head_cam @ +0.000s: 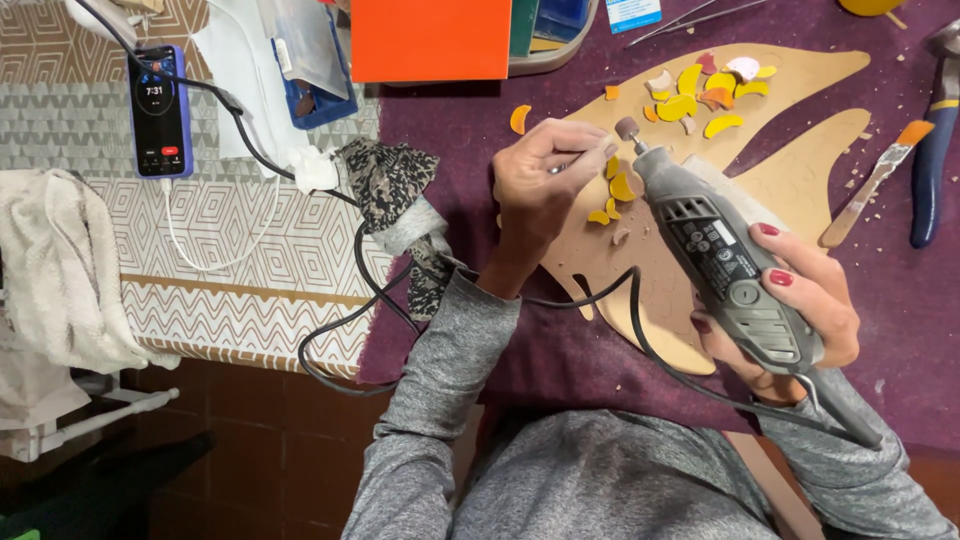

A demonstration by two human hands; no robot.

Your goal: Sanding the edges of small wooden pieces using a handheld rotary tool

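A home craft workspace, by the look of it: a purple cloth (600, 360) covers the table's right part, littered with chips, with a paintbrush (875, 180) and pliers (935, 140) near its right edge; patterned paper (230, 260) and a charging phone (158, 110) lie left.

The left hand (540, 180) hides whatever its fingertips pinch; the right hand (800, 305) covers the rotary tool (715, 260) rear. Pliers (935, 140) and orange sheet (430, 38) run off frame.
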